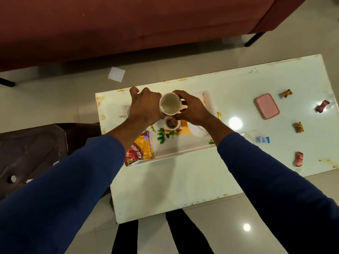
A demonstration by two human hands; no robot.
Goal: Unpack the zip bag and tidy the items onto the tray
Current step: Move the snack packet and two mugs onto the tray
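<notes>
step: seat cup (170, 104) on tray (176, 153) | grip: your left hand (145, 105) and right hand (192, 109) both clamp it, above tray centre | lower level, clear of snack packet (140, 148) at tray's near-left corner

Cream cup (170, 103) with pale inside, white tray (176, 153) printed with green leaves and orange, red-and-yellow snack packet (140, 149), pink lidded box (267, 106), red and gold candy wrappers (299, 127), pale glossy table (183, 180), blue sleeves (77, 180), maroon sofa (128, 24)
</notes>
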